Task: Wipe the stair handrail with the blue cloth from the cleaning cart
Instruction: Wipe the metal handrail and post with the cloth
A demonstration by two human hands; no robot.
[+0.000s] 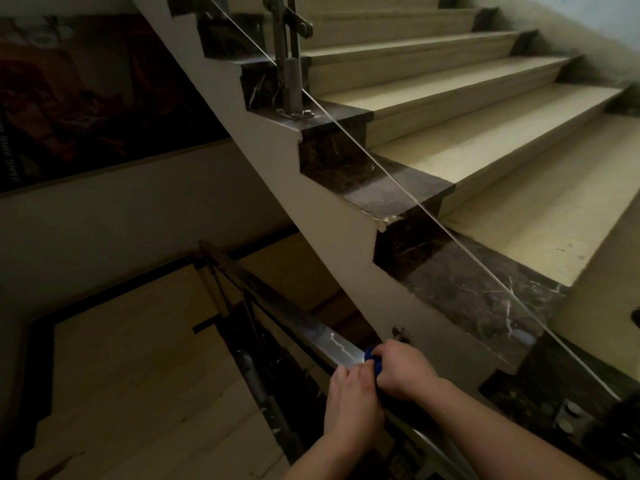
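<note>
Both hands (377, 386) bunching blue cloth (374, 362), shiny metal handrail (311, 327)

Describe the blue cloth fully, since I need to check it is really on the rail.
Only a small bunched patch of the deep blue cloth shows; it looks soft and crumpled. It sits pressed on top of the shiny metal stair handrail, at the near end of the rail's bright streak. The right hand closes over it from the right, covering most of it, and the left hand grips the rail just below, fingertips touching the cloth's edge.
</note>
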